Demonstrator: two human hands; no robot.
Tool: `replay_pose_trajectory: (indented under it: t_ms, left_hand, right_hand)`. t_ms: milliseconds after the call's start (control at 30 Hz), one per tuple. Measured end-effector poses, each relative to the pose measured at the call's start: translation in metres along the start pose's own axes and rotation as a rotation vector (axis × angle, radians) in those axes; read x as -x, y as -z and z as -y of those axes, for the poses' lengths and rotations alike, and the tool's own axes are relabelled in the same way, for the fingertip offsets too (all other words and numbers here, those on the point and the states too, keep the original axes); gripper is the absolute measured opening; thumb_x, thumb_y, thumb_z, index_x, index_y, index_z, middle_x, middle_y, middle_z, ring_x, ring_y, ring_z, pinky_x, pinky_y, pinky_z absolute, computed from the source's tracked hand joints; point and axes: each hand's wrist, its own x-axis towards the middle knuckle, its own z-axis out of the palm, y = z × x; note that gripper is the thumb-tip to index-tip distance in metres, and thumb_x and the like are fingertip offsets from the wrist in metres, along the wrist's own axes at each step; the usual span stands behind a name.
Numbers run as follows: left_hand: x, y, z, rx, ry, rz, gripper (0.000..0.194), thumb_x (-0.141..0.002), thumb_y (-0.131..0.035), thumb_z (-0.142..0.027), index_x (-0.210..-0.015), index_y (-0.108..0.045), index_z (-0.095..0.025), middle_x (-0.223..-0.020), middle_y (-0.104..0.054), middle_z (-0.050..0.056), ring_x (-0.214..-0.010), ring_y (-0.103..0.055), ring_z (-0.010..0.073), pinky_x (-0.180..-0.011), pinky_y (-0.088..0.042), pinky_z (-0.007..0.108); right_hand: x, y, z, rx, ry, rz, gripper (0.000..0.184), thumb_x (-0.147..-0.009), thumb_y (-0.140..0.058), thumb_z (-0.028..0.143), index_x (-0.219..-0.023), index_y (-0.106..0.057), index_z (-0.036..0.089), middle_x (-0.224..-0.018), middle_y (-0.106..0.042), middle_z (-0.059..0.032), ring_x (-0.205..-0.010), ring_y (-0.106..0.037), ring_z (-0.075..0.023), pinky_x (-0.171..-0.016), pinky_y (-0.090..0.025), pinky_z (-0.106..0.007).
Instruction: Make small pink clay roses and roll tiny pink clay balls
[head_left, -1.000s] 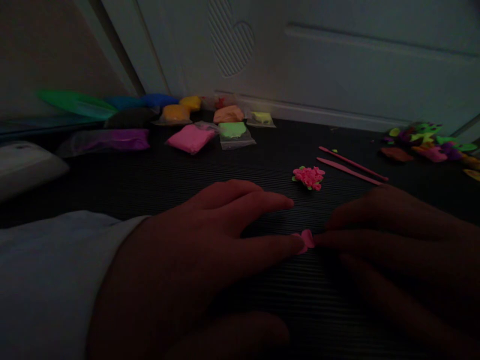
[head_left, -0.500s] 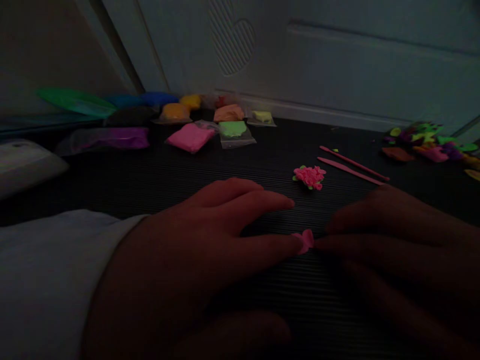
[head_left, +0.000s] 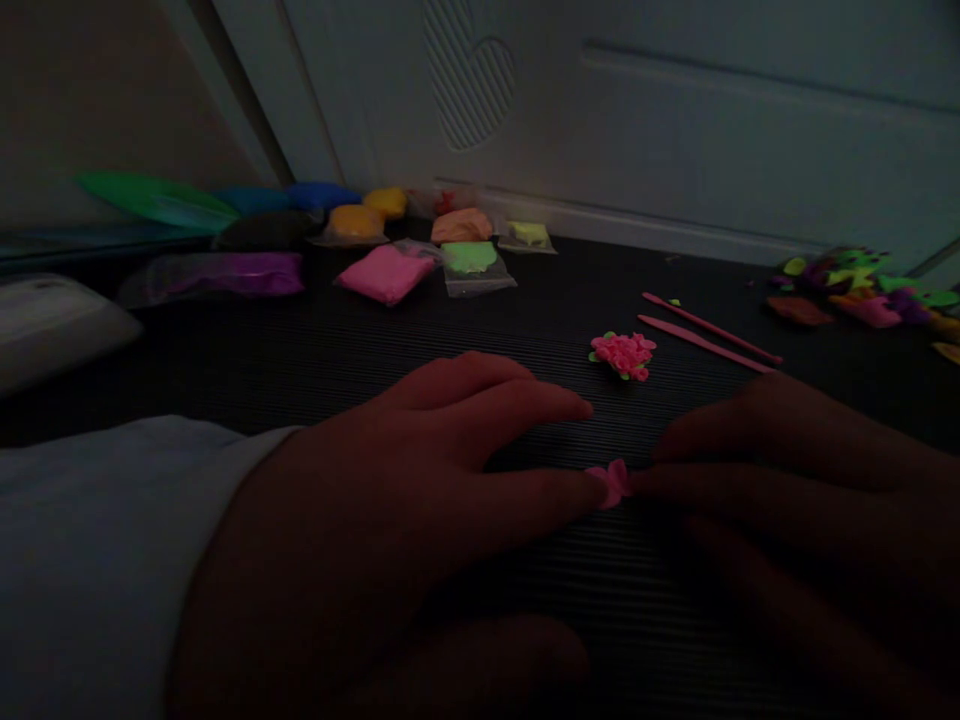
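A small pink clay piece (head_left: 615, 484), shaped like petals, lies on the dark ribbed tabletop (head_left: 570, 590). On its left side rests the index fingertip of my left hand (head_left: 420, 490), whose fingers are stretched out and apart. From the right, a fingertip of my right hand (head_left: 787, 490) touches or nearly touches the piece; its fingers are extended, and deep shadow hides part of the hand. Just beyond the hands sits a cluster of pink clay flowers (head_left: 624, 355) with green leaves. Two pink modelling tools, a thin stick (head_left: 712, 327) and a flat knife (head_left: 705, 343), lie behind my right hand.
Bagged clay stands along the back left, including a pink pack (head_left: 388, 274), a light green pack (head_left: 472, 258) and a purple pack (head_left: 247, 274). A white pack (head_left: 60, 325) is at far left. Colourful clay pieces (head_left: 862, 285) are heaped at the far right. A white panel (head_left: 675, 130) closes off the back.
The whole view has shifted very slightly. Both hands stay in nearly the same place at the pink clay piece, which looks much the same.
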Motion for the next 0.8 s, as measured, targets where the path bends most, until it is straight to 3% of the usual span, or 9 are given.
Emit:
replay_pose_trajectory:
  t_ms: [133, 267, 533, 800]
  left_hand:
    - [0.0005, 0.0014, -0.0016, -0.062, 0.048, 0.038, 0.045, -0.07, -0.043, -0.05, -0.113, -0.046, -0.036, -0.123, -0.041, -0.005, -0.103, -0.039, 0.0269, -0.078, -0.039, 0.044]
    - [0.0006, 0.0018, -0.0029, -0.065, 0.042, 0.034, 0.045, -0.07, -0.044, -0.049, -0.113, -0.046, -0.036, -0.122, -0.041, -0.005, -0.103, -0.039, 0.0265, -0.077, -0.04, 0.044]
    - [0.0, 0.002, -0.0013, -0.065, 0.018, 0.029, 0.045, -0.069, -0.046, -0.048, -0.112, -0.047, -0.034, -0.122, -0.042, -0.003, -0.1, -0.041, 0.0261, -0.075, -0.041, 0.042]
    - [0.0002, 0.0043, -0.0038, -0.03, 0.058, 0.051, 0.044, -0.07, -0.045, -0.049, -0.112, -0.047, -0.036, -0.122, -0.042, -0.004, -0.105, -0.038, 0.0269, -0.08, -0.038, 0.046]
  right_hand:
    - [-0.0029, -0.0002, -0.0004, 0.0, 0.063, -0.028, 0.023, -0.079, -0.041, 0.027, -0.098, -0.054, 0.029, -0.087, -0.052, 0.0032, -0.07, -0.049, -0.0108, -0.055, -0.042, -0.024]
    - [-0.0042, 0.0049, 0.0043, -0.02, -0.051, 0.033, 0.023, -0.075, -0.047, 0.02, -0.096, -0.056, 0.026, -0.09, -0.053, 0.0018, -0.074, -0.05, -0.0125, -0.061, -0.043, -0.027]
    - [0.0013, -0.0048, -0.0035, -0.024, 0.016, -0.048, 0.019, -0.079, -0.042, 0.031, -0.092, -0.056, 0.03, -0.09, -0.054, 0.0025, -0.071, -0.051, -0.0128, -0.059, -0.043, -0.028]
    - [0.0008, -0.0011, 0.0023, 0.025, 0.031, -0.002, 0.02, -0.082, -0.039, 0.029, -0.095, -0.054, 0.029, -0.091, -0.052, 0.0021, -0.074, -0.049, -0.0111, -0.058, -0.043, -0.024]
